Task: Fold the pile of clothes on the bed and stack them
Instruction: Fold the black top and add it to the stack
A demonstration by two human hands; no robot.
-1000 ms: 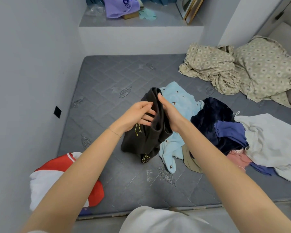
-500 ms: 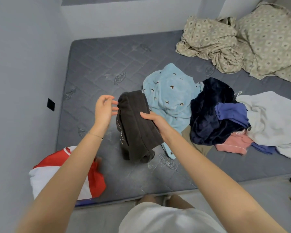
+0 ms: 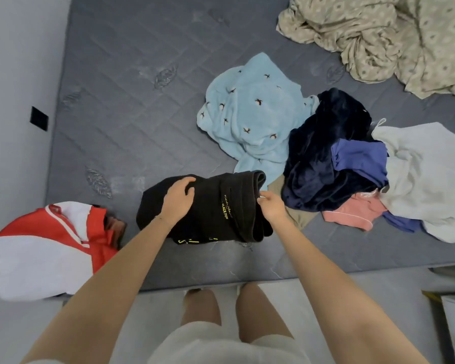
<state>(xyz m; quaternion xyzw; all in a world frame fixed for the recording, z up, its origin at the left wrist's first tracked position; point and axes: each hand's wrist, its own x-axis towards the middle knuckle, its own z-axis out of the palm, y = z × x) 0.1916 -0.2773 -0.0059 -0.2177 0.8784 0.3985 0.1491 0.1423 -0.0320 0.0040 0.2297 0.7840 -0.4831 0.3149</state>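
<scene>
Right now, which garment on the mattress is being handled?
The folded black garment with yellow lettering: left hand grips its top, right hand pinches its edge. The light blue fleece and navy piece lie untouched.

Bright, soft, even light. Only faint, diffuse shadows beneath the black garment (image 3: 216, 222) on the bed (image 3: 121, 106). Strong wide-angle bowing toward the edges, stretching the corners. Slightly soft throughout, blurrier low down.

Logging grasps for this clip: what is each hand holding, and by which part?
Both hold the folded black garment lying on the mattress: the left hand grips its left end, the right hand pinches the fold at its right edge.
</scene>
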